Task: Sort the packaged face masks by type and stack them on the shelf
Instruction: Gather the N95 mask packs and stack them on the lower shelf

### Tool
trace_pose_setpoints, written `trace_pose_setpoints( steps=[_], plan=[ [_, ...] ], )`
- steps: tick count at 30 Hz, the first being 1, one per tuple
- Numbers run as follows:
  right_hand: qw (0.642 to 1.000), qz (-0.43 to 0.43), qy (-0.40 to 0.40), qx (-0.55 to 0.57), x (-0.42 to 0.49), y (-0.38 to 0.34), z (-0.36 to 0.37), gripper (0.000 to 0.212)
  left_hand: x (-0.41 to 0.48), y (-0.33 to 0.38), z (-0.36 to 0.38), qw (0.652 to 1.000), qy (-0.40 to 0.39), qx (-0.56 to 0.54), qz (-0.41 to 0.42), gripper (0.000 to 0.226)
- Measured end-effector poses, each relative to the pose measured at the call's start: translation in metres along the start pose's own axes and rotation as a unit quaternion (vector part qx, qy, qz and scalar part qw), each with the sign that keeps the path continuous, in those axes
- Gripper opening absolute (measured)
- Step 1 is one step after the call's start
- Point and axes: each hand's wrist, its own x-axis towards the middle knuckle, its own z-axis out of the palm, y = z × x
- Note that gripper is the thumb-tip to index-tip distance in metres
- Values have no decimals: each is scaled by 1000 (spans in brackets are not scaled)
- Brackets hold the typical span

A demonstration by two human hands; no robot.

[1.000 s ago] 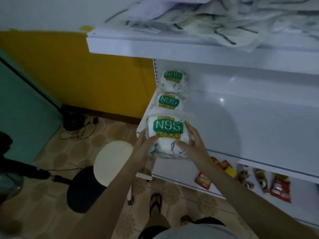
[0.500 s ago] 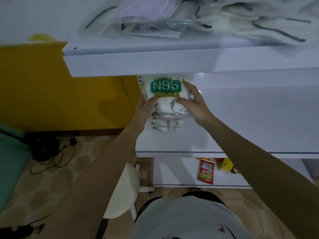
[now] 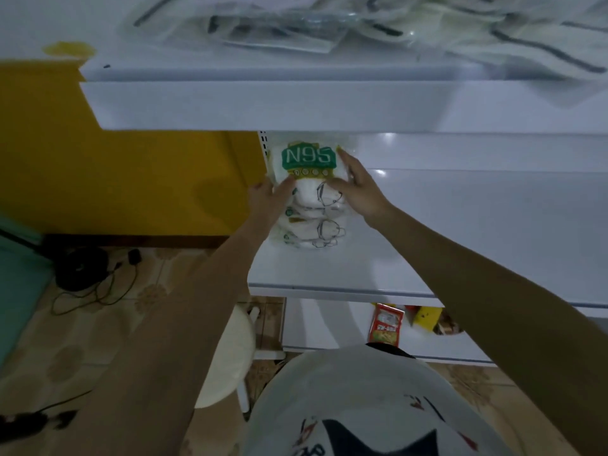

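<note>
— The arms?
— Both reach forward, converging. The left hand (image 3: 263,201) and right hand (image 3: 359,189) grip the N95 mask pack (image 3: 309,158) from either side, thumbs across its front, right fingers up along its edge.

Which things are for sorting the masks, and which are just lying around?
For the job: white N95 mask pack with a green label, held by left hand and right hand; stacked N95 packs beneath; clear-bagged masks up top; white metal shelf.
Just lying about: red snack packet, yellow box, round white stool, black cables.
</note>
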Motion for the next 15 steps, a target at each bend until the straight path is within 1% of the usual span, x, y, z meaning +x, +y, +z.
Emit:
trace_pose_setpoints(
  steps=[1,3,4,6,8,9,10,11,13,15],
  plan=[
    [1000,-14,8,-8,2,-6,0,67,3,2,1,1000,4,-10,8,52],
    [998,-41,28,-33,10,-20,-1,60,3,14,4,998,-16,-44,34,26],
    [997,-43,43,-47,17,-27,-1,54,6,21,5,997,-19,-61,44,19],
    [994,-27,72,-74,31,-39,0,35,10,37,4,993,-17,-96,61,20],
    [994,4,73,-85,45,-50,1,13,25,43,2,991,-11,-116,64,36],
    [995,26,62,-76,50,-55,2,13,32,44,1,991,-3,-119,61,47],
    [995,39,53,-70,55,-58,3,23,37,46,-1,991,1,-118,57,56],
    [994,45,50,-80,59,-60,4,30,45,44,0,992,0,-115,55,60],
    [994,34,57,-89,66,-56,7,36,52,47,4,994,-10,-107,35,53],
    [996,31,37,-81,74,-45,8,48,59,43,11,998,-37,-46,0,46]
  ],
)
